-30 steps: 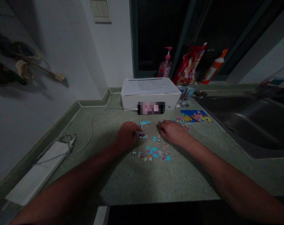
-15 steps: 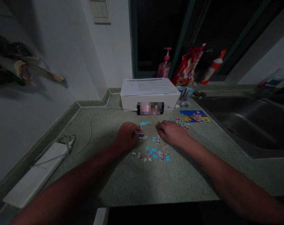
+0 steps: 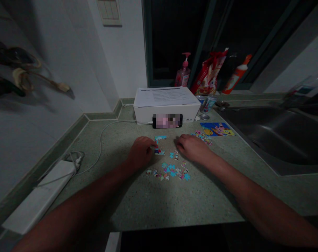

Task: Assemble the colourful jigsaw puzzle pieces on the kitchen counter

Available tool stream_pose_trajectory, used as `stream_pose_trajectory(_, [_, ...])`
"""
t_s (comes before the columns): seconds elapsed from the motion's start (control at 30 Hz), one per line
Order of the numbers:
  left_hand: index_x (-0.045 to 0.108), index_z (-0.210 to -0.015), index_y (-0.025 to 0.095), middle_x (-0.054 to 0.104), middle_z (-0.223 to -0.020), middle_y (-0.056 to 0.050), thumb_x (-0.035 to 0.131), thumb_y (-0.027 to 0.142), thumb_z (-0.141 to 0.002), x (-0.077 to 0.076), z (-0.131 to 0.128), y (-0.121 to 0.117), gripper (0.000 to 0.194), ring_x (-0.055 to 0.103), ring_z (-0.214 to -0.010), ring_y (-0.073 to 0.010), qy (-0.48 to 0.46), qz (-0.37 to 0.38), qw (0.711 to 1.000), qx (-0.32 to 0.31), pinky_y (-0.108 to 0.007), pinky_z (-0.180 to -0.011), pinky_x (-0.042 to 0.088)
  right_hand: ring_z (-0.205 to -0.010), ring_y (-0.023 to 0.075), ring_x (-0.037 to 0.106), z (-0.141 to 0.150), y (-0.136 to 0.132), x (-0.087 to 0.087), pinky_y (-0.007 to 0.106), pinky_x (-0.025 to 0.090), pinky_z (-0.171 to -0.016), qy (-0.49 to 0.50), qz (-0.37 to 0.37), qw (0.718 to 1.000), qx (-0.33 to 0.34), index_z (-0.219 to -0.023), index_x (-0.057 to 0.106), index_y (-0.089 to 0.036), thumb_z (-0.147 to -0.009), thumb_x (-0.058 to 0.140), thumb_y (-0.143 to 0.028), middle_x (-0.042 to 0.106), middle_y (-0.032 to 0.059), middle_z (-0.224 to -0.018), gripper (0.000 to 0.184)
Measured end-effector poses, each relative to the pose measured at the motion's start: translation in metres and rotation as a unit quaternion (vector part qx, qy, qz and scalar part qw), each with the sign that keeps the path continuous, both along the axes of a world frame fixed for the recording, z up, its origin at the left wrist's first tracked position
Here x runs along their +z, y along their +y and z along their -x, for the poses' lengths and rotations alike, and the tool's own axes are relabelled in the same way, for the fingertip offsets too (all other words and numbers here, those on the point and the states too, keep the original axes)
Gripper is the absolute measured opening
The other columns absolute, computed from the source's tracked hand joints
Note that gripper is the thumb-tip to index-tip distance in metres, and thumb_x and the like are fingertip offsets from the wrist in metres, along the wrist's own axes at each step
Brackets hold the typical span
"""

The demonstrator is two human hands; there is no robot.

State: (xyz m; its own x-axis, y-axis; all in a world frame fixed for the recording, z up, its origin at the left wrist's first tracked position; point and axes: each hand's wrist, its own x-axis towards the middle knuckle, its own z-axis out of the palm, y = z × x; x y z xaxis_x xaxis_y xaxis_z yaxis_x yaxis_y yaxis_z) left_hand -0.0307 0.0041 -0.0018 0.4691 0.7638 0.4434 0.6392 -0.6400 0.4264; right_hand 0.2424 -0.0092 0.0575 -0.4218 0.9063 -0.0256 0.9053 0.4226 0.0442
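My left hand (image 3: 140, 152) rests palm down on the speckled green countertop (image 3: 138, 199), its fingertips against a small joined group of jigsaw pieces (image 3: 159, 145). My right hand (image 3: 192, 147) lies a little to the right, fingers loosely curled, nearest a small stack of pieces (image 3: 176, 155). Nothing shows in it. Below, several loose blue and multicoloured pieces (image 3: 171, 171) are scattered. A pink-toned pile of pieces (image 3: 202, 138) lies beside a colourful cartoon picture card (image 3: 216, 129).
A white box (image 3: 166, 113) topped with printed paper stands behind the pieces, with a phone (image 3: 167, 121) leaning on it. A white cable (image 3: 101, 147) runs to a white power strip (image 3: 40, 196). A steel sink (image 3: 274, 140) lies right; several bottles stand behind.
Both hands stay in nearly the same place on the pieces. The whole view has shifted only slightly, and no piece has clearly moved.
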Motion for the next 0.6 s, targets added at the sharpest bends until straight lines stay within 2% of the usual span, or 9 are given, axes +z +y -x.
stream_pose_trajectory(0.33, [0.078, -0.102, 0.022, 0.082, -0.103, -0.005, 0.052, -0.002, -0.074, -0.0035, 0.0010, 0.0015, 0.045, 0.074, -0.099, -0.0259, -0.013, -0.010, 1.000, -0.007, -0.050, -0.100, 0.057, -0.090, 0.0240, 0.069, -0.0026, 0.0023, -0.0073, 0.035, 0.042, -0.076, 0.019, -0.015, 1.000, 0.006, -0.102, 0.079, -0.013, -0.106, 0.056, -0.019, 0.077, 0.0154, -0.105, 0.024])
stream_pose_trajectory(0.6, [0.078, -0.101, 0.022, 0.081, -0.101, -0.005, 0.052, -0.002, -0.075, -0.0047, 0.0005, 0.0020, 0.044, 0.074, -0.098, -0.0259, -0.015, -0.015, 1.000, -0.012, -0.051, -0.100, 0.057, -0.090, 0.0233, 0.068, -0.0026, 0.0018, -0.0059, 0.035, 0.042, -0.077, 0.022, -0.013, 1.000, 0.007, -0.103, 0.079, -0.014, -0.106, 0.054, -0.019, 0.076, 0.0148, -0.103, 0.025])
